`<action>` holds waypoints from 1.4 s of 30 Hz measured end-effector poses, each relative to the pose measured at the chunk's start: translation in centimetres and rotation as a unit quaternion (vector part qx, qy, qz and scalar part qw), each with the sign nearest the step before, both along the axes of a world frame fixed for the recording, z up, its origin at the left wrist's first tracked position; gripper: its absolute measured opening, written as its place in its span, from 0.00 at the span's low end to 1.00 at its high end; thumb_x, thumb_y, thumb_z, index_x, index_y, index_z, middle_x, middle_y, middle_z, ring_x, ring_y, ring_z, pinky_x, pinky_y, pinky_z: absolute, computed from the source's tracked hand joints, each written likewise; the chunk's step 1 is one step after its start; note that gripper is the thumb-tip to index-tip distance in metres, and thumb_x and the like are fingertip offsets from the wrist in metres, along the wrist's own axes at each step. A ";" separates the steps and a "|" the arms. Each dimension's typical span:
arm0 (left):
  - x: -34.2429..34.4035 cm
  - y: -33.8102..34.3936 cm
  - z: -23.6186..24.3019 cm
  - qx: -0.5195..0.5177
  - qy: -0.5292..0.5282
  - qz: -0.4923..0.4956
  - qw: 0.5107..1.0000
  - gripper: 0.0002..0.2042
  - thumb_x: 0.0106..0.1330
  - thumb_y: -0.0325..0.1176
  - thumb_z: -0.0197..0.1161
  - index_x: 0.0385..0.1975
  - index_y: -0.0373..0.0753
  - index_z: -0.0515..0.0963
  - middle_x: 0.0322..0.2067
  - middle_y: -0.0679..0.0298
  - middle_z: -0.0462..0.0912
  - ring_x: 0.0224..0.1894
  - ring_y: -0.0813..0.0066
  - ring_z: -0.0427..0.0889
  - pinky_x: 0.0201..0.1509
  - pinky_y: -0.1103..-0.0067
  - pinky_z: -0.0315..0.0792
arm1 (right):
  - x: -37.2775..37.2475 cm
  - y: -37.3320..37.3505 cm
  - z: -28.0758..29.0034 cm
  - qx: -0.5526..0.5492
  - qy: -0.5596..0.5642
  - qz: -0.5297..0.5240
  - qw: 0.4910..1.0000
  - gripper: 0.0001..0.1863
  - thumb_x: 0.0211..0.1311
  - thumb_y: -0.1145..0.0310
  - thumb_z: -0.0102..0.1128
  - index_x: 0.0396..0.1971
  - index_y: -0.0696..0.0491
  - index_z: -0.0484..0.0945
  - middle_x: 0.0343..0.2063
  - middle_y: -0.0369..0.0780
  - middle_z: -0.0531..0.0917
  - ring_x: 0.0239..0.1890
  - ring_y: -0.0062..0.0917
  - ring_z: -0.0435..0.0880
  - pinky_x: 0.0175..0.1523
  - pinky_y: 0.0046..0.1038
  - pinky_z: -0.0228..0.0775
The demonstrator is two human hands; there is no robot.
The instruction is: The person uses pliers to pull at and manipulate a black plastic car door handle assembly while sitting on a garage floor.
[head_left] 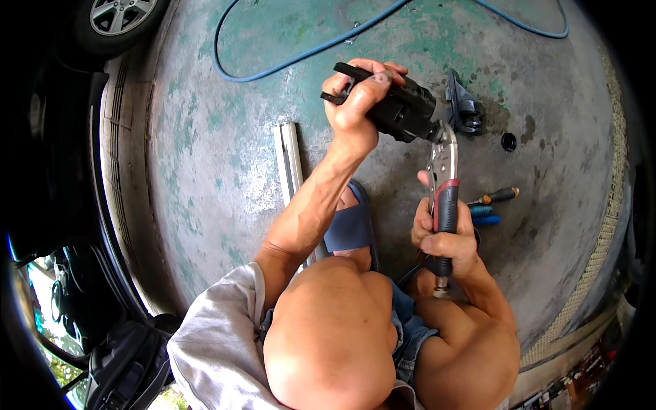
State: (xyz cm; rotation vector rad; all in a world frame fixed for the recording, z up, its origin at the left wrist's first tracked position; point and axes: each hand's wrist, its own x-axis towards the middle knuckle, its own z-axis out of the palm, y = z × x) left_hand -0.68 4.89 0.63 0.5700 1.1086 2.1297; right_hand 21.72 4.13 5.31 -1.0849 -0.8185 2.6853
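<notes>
My left hand [355, 102] is wrapped round a black, roughly cylindrical part [408, 108] with a forked bracket at its left end. It is held up off the floor, tilted down to the right. My right hand [447, 236] grips locking pliers [447, 198] with red-and-black handles, pointing away from me. Their silver jaws meet a narrow stub at the part's right end; whether they are clamped on it I cannot tell. Beyond the pliers, a dark bracket-like piece [466, 108] lies on the floor, with a small black ring or cap [508, 141] to its right.
Right of my right hand lie a screwdriver [502, 195] and a blue-handled tool [485, 220]. A silver metal rail [288, 160] extends past my sandalled foot [352, 222]. A blue hose [307, 57] loops across the stained floor. A car wheel [121, 15] stands at far left.
</notes>
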 end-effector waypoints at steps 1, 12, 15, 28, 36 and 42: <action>0.2 0.3 0.0 0.018 -0.033 0.046 0.998 0.09 0.55 0.32 0.57 0.26 0.30 0.77 0.26 0.52 0.80 0.38 0.53 0.81 0.56 0.56 0.74 | -0.4 0.0 -0.2 0.002 0.000 0.001 1.000 0.54 0.36 0.78 0.61 0.72 0.58 0.52 0.29 0.35 0.68 0.25 0.19 0.69 0.32 0.22 0.66; 2.6 0.5 -1.8 -0.065 -0.474 -0.030 0.878 0.12 0.59 0.41 0.57 0.24 0.38 0.72 0.25 0.56 0.78 0.37 0.51 0.81 0.49 0.61 0.76 | -0.8 5.6 -6.8 0.835 -0.112 0.031 0.538 0.53 0.39 0.74 0.66 0.67 0.72 0.50 0.42 0.57 0.79 0.37 0.51 0.83 0.46 0.41 0.77; 3.2 0.0 -2.5 -0.113 -0.495 -0.065 0.859 0.13 0.59 0.42 0.56 0.24 0.38 0.72 0.25 0.56 0.79 0.37 0.51 0.82 0.49 0.60 0.77 | 0.5 10.5 -6.7 0.926 -0.055 0.073 0.366 0.52 0.39 0.73 0.71 0.66 0.70 0.54 0.40 0.54 0.79 0.30 0.44 0.80 0.37 0.40 0.74; 2.9 1.0 -1.8 -0.184 -0.460 -0.038 0.868 0.14 0.60 0.44 0.58 0.25 0.39 0.73 0.24 0.56 0.79 0.30 0.58 0.82 0.42 0.66 0.79 | -0.2 10.3 -6.4 0.916 -0.067 0.049 0.391 0.54 0.39 0.73 0.72 0.67 0.72 0.51 0.45 0.58 0.80 0.34 0.47 0.83 0.41 0.39 0.78; 2.2 2.5 -2.1 -0.055 -0.299 0.054 0.951 0.13 0.60 0.40 0.59 0.26 0.35 0.75 0.23 0.56 0.79 0.29 0.59 0.82 0.40 0.66 0.79 | -2.4 -0.6 -2.2 0.267 -0.073 -0.067 0.959 0.54 0.39 0.78 0.63 0.72 0.59 0.49 0.31 0.36 0.69 0.25 0.21 0.72 0.32 0.22 0.69; 1.8 3.7 -2.4 -0.106 -0.018 0.049 0.993 0.13 0.57 0.37 0.67 0.31 0.32 0.79 0.24 0.61 0.82 0.27 0.74 0.81 0.33 0.77 0.75 | -2.5 1.7 -1.2 -0.001 0.027 -0.156 0.987 0.48 0.41 0.82 0.58 0.70 0.56 0.54 0.30 0.36 0.67 0.23 0.18 0.68 0.26 0.24 0.64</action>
